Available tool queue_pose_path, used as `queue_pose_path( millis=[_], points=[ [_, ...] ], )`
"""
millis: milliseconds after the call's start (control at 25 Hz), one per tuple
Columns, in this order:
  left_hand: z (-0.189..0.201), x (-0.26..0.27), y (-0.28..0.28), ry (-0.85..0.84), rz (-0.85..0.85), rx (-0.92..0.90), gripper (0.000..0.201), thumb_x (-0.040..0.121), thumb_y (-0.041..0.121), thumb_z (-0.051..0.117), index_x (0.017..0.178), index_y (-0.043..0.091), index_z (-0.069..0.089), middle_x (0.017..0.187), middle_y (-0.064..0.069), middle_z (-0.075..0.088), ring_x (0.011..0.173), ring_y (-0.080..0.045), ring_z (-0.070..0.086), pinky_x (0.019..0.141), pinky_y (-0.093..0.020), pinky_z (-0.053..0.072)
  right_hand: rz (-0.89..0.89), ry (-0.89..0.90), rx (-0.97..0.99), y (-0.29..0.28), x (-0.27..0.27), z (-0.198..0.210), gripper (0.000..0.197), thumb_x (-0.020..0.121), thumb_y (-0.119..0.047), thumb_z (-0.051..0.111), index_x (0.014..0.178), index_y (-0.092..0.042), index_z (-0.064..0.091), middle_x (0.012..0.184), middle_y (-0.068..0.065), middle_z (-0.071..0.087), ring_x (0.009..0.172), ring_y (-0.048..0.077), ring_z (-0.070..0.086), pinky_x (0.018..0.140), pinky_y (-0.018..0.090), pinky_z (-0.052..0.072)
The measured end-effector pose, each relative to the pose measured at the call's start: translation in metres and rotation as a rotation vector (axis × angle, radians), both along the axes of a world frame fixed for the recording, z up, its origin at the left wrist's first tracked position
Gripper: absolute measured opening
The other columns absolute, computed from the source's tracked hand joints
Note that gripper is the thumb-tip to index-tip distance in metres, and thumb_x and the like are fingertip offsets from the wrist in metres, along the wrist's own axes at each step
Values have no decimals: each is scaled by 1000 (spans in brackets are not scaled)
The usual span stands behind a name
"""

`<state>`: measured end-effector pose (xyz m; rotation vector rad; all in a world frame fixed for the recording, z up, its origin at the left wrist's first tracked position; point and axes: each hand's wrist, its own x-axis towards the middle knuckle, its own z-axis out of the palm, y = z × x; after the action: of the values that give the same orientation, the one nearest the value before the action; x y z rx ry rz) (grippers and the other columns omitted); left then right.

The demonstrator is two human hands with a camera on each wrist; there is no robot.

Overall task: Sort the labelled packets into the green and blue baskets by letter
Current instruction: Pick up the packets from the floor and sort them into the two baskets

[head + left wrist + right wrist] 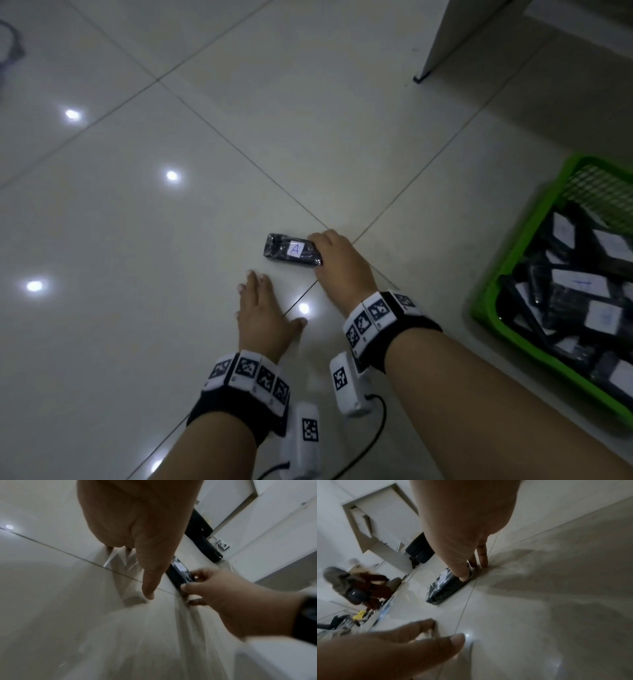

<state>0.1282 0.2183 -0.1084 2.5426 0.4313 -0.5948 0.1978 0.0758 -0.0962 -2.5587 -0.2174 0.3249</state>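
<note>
A black packet (289, 253) with a white label marked A lies on the tiled floor, in the middle of the head view. My right hand (322, 255) grips its right end, thumb on the near side and fingers curled over the far side. The left wrist view shows that pinch of my right hand (197, 585) on the packet (178, 574). My left hand (263, 301) rests flat on the floor just in front of the packet, fingers straight, holding nothing. The green basket (510, 270) stands at the right, with several labelled packets inside. No blue basket shows.
A white cabinet corner (442, 41) stands at the back right. In the right wrist view a person in dark red (368, 588) sits at the far left, with dark bags (419, 550) against the wall. Cables trail from my wrist cameras.
</note>
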Motion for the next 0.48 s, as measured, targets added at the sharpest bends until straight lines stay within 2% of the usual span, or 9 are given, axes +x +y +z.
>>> queue_pose_path(
  millis=[80, 200, 240, 320, 400, 480],
  points=[
    [9, 5, -2, -62, 28, -49, 87, 77, 32, 73, 145, 4, 27, 156, -15, 14, 145, -28, 14, 117, -36, 16, -108, 31, 113, -20, -9, 12, 46, 84, -2, 52, 128, -18, 51, 124, 0, 50, 108, 20, 53, 87, 31, 49],
    [35, 15, -35, -168, 58, -168, 57, 81, 20, 70, 132, 7, 49, 140, -14, 40, 130, -26, 39, 108, -30, 28, -285, -35, 263, -68, -25, 46, 45, 80, -3, 57, 123, -17, 54, 120, 1, 50, 99, 18, 58, 86, 26, 50],
    [47, 19, -52, -187, 52, -233, 46, 83, 17, 67, 128, 11, 54, 135, -12, 43, 124, -24, 46, 103, -26, 33, -333, -75, 300, -85, -30, 59, 45, 78, -3, 59, 121, -16, 55, 117, 1, 50, 96, 16, 58, 85, 23, 50],
    [71, 23, -100, -210, -21, -369, 32, 87, 15, 61, 119, 18, 60, 125, -5, 47, 111, -18, 55, 92, -22, 39, -440, -168, 340, -131, -45, 87, 44, 76, -2, 63, 117, -16, 56, 112, 0, 50, 91, 11, 57, 82, 11, 46],
    [89, 23, -151, -269, -111, -459, 25, 88, 13, 59, 110, 24, 63, 115, 1, 49, 103, -14, 60, 86, -22, 43, -580, -234, 349, -179, -64, 109, 46, 74, 0, 65, 117, -14, 57, 109, -2, 47, 90, 8, 53, 79, 1, 40],
    [107, 17, -206, -323, -177, -537, 24, 88, 10, 57, 104, 28, 63, 111, 4, 50, 98, -11, 60, 84, -25, 48, -720, -262, 340, -230, -88, 124, 46, 72, 0, 66, 116, -13, 58, 110, -1, 47, 92, 6, 51, 79, -1, 38]
  ],
)
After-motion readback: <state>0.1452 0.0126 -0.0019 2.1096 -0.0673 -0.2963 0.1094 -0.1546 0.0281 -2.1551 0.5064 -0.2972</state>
